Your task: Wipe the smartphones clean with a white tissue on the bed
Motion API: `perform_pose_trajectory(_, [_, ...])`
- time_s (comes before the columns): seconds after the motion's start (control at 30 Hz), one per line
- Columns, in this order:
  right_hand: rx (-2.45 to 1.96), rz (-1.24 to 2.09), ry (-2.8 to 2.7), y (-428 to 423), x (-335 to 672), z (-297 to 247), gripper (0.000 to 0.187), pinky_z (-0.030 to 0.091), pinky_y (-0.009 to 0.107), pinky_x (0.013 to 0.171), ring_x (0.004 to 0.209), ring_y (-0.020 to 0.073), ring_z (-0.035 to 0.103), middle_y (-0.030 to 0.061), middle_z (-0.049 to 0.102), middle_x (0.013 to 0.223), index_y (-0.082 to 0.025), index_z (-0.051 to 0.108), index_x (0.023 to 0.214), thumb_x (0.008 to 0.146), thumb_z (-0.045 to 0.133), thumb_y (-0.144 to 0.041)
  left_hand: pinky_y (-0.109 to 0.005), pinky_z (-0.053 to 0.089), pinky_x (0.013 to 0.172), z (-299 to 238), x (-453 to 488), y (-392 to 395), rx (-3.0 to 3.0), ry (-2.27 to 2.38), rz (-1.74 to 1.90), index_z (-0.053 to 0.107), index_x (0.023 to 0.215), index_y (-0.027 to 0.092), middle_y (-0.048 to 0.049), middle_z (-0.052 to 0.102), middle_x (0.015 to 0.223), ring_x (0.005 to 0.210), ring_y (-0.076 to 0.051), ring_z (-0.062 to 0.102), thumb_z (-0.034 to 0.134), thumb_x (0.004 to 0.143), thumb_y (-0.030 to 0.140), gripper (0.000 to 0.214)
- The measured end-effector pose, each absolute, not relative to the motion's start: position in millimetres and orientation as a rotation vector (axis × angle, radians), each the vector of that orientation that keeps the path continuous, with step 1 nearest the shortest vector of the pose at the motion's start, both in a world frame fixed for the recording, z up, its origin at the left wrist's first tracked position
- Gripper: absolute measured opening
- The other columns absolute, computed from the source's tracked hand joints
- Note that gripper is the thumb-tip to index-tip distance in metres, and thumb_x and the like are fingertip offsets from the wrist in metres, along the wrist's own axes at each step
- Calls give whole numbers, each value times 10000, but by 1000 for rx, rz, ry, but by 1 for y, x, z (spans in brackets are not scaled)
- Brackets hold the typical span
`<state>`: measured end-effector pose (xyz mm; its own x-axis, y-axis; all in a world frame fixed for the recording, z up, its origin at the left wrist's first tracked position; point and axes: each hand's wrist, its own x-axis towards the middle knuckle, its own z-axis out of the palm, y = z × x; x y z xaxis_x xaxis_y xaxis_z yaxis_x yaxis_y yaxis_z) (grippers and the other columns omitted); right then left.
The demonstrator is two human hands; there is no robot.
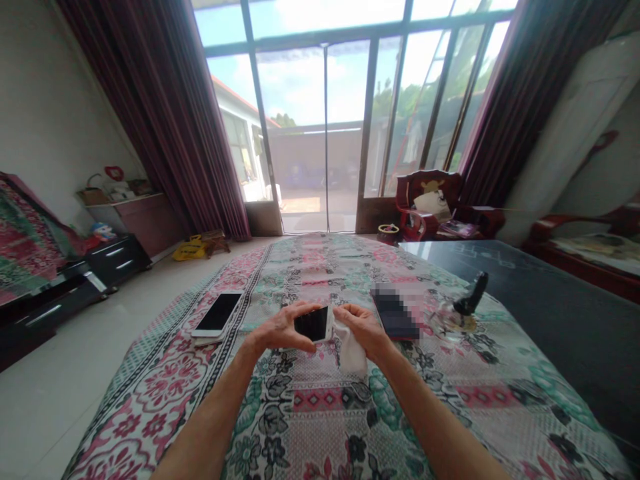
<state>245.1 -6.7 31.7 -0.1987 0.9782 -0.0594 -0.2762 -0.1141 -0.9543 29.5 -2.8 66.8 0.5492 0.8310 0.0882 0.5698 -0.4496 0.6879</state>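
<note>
My left hand [281,328] grips a white smartphone with a dark screen [313,323], holding it just above the patterned floral cloth [320,413] on the table. My right hand [364,328] pinches a white cloth [350,350] against the phone's right end. The cloth hangs down below my right hand. Both hands meet at the middle of the table.
A second white phone [217,313] lies on the cloth to the left. A dark blurred device [395,312] lies to the right, beside a black-topped spray bottle on its side [463,310]. A dark glossy table [550,300] stands at right, red wooden chairs [430,200] by the window.
</note>
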Motion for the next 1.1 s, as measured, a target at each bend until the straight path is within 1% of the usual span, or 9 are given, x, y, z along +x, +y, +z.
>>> perform_pose_trajectory(0.07, [-956, 1525, -1089, -7, 245, 30, 438, 314, 216, 493, 520, 74, 436, -41, 549, 602, -167, 612, 685, 565, 807, -540, -329, 396, 1027, 67, 30, -3, 2177, 1134, 562, 544, 1312, 258, -34, 559, 1316, 1172, -243, 523, 830, 527, 320, 838])
perform_pose_trajectory(0.2, [-919, 1615, -1222, -15, 238, 35, 413, 293, 210, 493, 516, 64, 411, -43, 539, 599, -162, 619, 690, 610, 788, -531, -319, 403, 1016, 65, 20, 1, 2135, 1168, 636, 547, 1306, 253, -26, 580, 1283, 1152, -234, 536, 798, 568, 323, 782])
perform_pose_trajectory(0.33, [-900, 1623, -1299, -21, 232, 41, 412, 258, 206, 484, 505, 53, 366, -56, 494, 556, -161, 590, 631, 600, 801, -514, -304, 414, 1001, 63, 12, 4, 2102, 1198, 692, 546, 1304, 275, -8, 597, 1251, 1129, -226, 547, 794, 578, 352, 771])
perform_pose_trajectory(0.53, [-904, 1646, -1178, -14, 240, 33, 403, 323, 223, 497, 512, 77, 440, -35, 560, 598, -166, 625, 691, 608, 792, -524, -312, 424, 988, 66, 22, -1, 2159, 1157, 583, 565, 1283, 290, -1, 592, 1266, 1138, -239, 545, 810, 549, 333, 775])
perform_pose_trajectory(0.67, [-942, 1577, -1063, -10, 243, 31, 417, 331, 222, 488, 499, 75, 441, -45, 554, 586, -173, 619, 686, 575, 809, -527, -329, 423, 988, 65, 26, -2, 2165, 1132, 548, 568, 1285, 267, -20, 587, 1278, 1134, -253, 545, 827, 523, 346, 809])
perform_pose_trajectory(0.8, [-931, 1657, -1147, -16, 238, 37, 422, 320, 215, 472, 489, 69, 435, -44, 549, 581, -172, 613, 687, 581, 805, -532, -323, 424, 983, 66, 20, 0, 2101, 1162, 576, 561, 1298, 232, -30, 599, 1256, 1125, -253, 552, 809, 542, 309, 799])
perform_pose_trajectory(0.97, [-888, 1765, -1230, -23, 236, 41, 405, 322, 212, 453, 460, 63, 421, -45, 537, 553, -175, 590, 659, 602, 802, -516, -327, 412, 1004, 68, 13, 1, 2114, 1189, 572, 551, 1308, 253, -17, 583, 1289, 1162, -260, 531, 801, 554, 324, 798])
perform_pose_trajectory(1.1, [-901, 1743, -1174, -19, 238, 37, 398, 341, 219, 461, 468, 74, 447, -36, 551, 563, -178, 600, 661, 600, 801, -517, -336, 415, 1002, 69, 17, -1, 2146, 1155, 537, 564, 1293, 270, -15, 587, 1286, 1148, -258, 539, 816, 535, 343, 802])
